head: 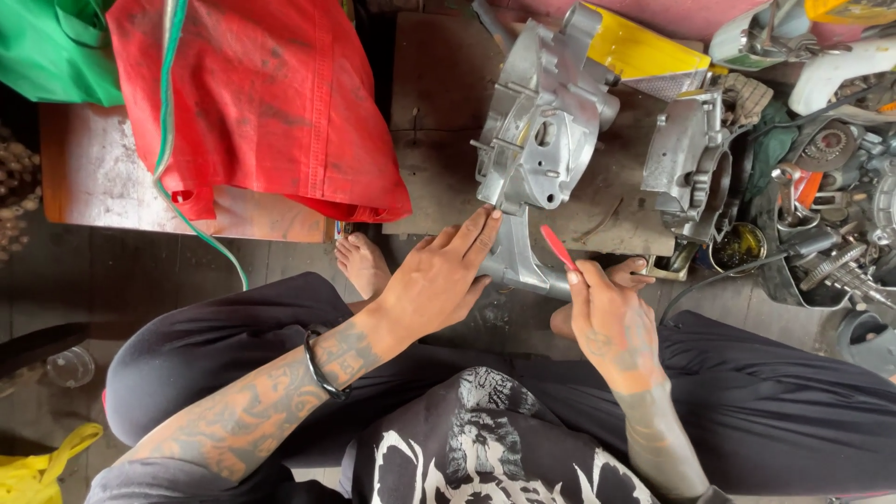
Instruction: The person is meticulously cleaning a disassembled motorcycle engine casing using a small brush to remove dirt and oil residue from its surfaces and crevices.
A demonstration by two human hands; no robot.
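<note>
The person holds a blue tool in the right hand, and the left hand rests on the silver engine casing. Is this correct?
Not quite. The head view shows that the tool in the right hand is red, not blue. The rest holds: the left hand rests on the silver engine casing.

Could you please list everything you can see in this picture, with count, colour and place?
Engine case: one, silver, on the board ahead.
Second case: one, grey, to its right.
Red tool: one, in the right hand.
Board: one, brown, under the cases.
Red bag: one, upper left.
Green bag: one, top left corner.
Yellow box: one, top centre.
Metal parts: many, grey, right edge.
Left hand: on the engine case.
Right hand: gripping the tool.
</note>
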